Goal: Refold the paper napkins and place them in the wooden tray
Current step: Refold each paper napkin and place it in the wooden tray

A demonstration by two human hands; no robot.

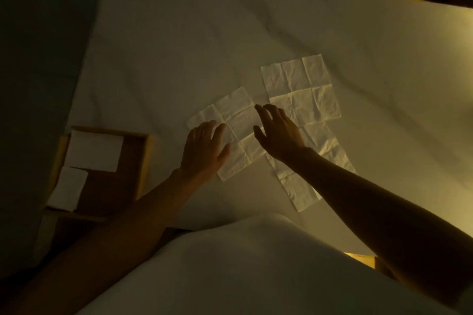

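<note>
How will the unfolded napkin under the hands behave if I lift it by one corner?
The napkin will probably droop: it is a thin sheet lying flat, marked with a grid of creases. It likely bends first along those creases. It looks light, so a push may bunch it on the white cloth rather than slide it whole.

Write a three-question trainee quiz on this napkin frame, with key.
1. How many folded white paper napkins lie in the shallow wooden tray?
2. True or false: the left hand grips the creased unfolded white napkin.
3. The tray sits: A) left of the unfolded napkins, B) right of them, C) under them.
Key: 1) two; 2) false, its fingers lie straight on it; 3) A.
</note>
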